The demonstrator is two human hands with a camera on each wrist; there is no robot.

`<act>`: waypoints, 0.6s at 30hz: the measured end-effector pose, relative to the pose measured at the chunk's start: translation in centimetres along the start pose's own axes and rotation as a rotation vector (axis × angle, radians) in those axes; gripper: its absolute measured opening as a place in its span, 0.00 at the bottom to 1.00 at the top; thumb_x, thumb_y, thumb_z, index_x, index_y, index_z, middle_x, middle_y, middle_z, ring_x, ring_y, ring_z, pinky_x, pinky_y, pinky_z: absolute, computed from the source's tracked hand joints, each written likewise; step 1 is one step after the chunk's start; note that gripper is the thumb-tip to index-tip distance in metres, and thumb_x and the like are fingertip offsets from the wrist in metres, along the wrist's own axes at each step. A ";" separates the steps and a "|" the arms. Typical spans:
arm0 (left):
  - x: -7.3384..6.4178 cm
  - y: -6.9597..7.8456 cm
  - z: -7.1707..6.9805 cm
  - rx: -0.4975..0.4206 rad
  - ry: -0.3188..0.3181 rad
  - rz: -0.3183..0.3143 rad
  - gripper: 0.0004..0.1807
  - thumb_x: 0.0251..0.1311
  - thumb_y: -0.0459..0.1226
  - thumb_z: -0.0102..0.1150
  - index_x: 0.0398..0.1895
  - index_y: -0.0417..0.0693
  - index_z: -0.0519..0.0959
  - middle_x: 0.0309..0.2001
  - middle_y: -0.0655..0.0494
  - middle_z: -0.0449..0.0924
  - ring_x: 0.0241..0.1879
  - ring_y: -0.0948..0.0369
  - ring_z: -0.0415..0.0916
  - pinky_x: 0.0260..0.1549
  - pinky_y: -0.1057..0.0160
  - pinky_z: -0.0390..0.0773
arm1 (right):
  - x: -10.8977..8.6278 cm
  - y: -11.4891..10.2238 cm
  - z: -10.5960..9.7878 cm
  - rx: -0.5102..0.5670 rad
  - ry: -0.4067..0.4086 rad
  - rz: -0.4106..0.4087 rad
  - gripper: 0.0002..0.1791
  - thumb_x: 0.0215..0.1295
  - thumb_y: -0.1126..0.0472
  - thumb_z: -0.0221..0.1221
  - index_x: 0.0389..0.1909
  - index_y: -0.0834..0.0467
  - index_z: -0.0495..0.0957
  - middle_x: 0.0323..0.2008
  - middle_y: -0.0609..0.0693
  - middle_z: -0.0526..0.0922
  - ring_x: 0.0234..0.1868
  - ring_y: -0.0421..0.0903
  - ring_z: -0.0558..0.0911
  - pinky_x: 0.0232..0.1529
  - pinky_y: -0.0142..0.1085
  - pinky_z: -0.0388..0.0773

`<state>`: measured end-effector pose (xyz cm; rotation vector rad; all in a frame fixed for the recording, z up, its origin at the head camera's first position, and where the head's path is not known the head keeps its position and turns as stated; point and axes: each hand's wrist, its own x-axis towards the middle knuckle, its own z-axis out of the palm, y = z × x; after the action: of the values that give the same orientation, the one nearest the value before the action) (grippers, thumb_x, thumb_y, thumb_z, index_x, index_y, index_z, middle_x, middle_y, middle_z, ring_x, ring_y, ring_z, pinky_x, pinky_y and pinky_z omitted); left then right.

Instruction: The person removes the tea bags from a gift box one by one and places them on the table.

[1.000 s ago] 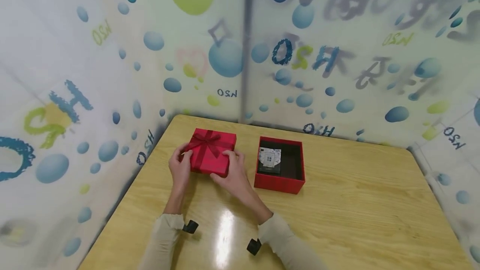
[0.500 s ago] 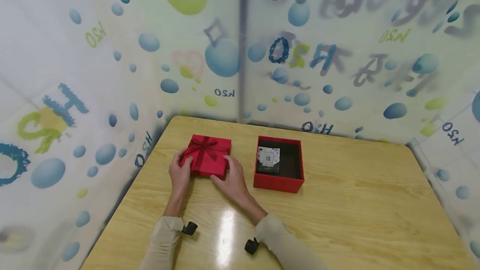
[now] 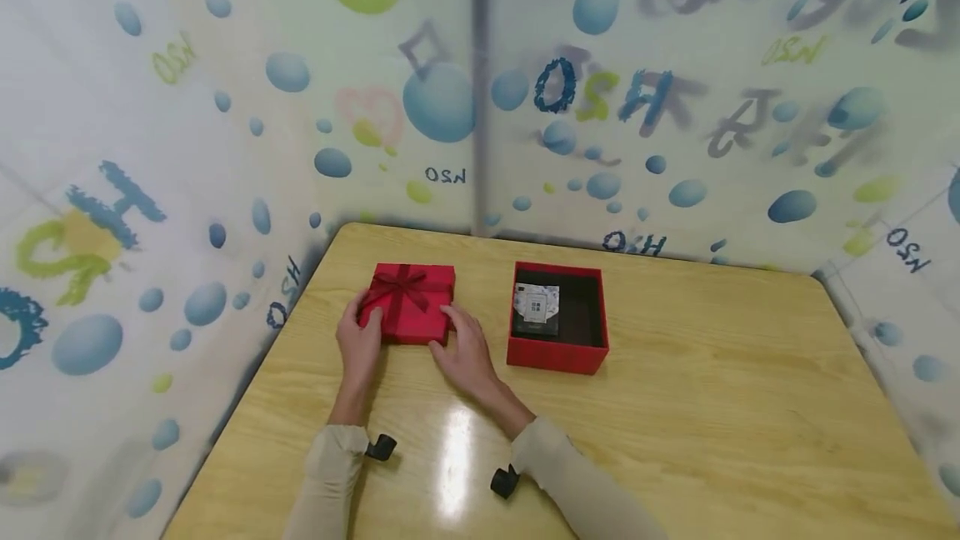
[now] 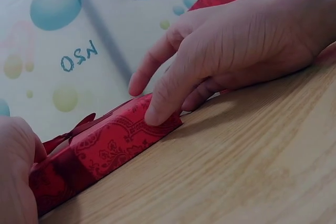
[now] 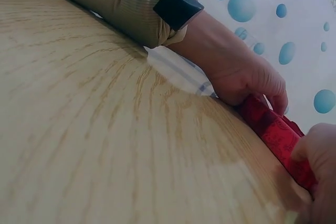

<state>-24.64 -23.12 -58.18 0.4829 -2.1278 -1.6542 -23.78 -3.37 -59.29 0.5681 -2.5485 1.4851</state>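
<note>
A red box lid (image 3: 420,294) with a dark red ribbon bow lies flat on the table at the left in the head view. My left hand (image 3: 358,348) grips its left side, the thumb near the front-left corner. At the opposite end, my right hand (image 3: 467,352) curls about the front-right corner. Its thumb touches the patterned front face of the lid (image 4: 118,145) in the left wrist view, and the index fingertip is by the top edge. Right of the hands stands the uncovered red box (image 3: 558,357), holding a dark packet with a white patterned label (image 3: 536,308).
The wooden table (image 3: 675,407) meets printed cloth walls (image 3: 375,190) at its back and left. A small black device (image 3: 382,447) is strapped at the left wrist, another black device (image 3: 505,482) at the right.
The lid has come down level onto the table and shifted slightly left, squared from its earlier tilt. Both hands stayed at its sides; the right thumb slid toward the right corner. The red box stayed put.
</note>
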 end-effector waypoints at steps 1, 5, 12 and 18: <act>0.1 0.0 0.1 -0.001 0.004 0.001 0.25 0.72 0.33 0.55 0.72 0.40 0.74 0.69 0.41 0.75 0.69 0.49 0.69 0.72 0.49 0.65 | 0.1 0.1 -0.1 0.013 0.008 -0.006 0.32 0.66 0.63 0.68 0.70 0.61 0.73 0.70 0.59 0.74 0.67 0.54 0.74 0.68 0.49 0.72; -0.1 -0.1 -0.1 -0.003 0.009 -0.004 0.26 0.73 0.32 0.56 0.73 0.38 0.73 0.69 0.40 0.74 0.69 0.48 0.68 0.72 0.48 0.64 | -0.2 0.1 -0.1 0.048 0.030 -0.010 0.26 0.65 0.67 0.67 0.65 0.61 0.77 0.63 0.55 0.80 0.55 0.49 0.79 0.59 0.43 0.79; 0.1 0.0 -0.2 -0.013 0.026 0.018 0.26 0.71 0.30 0.58 0.71 0.35 0.73 0.68 0.37 0.75 0.68 0.46 0.70 0.72 0.49 0.65 | -0.6 -0.6 -0.5 0.074 0.050 -0.026 0.22 0.63 0.70 0.66 0.58 0.63 0.80 0.59 0.58 0.80 0.46 0.48 0.82 0.50 0.38 0.81; -0.5 1.6 0.5 0.040 0.167 0.176 0.28 0.64 0.26 0.58 0.69 0.34 0.74 0.70 0.35 0.71 0.72 0.42 0.65 0.72 0.42 0.63 | -0.8 -1.9 -1.9 0.068 0.032 -0.052 0.15 0.68 0.69 0.63 0.54 0.62 0.82 0.63 0.59 0.78 0.46 0.46 0.83 0.49 0.36 0.81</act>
<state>-24.46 -22.09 -56.82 0.4175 -2.0218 -1.4267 -22.46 -2.39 -57.07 0.6102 -2.4481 1.5548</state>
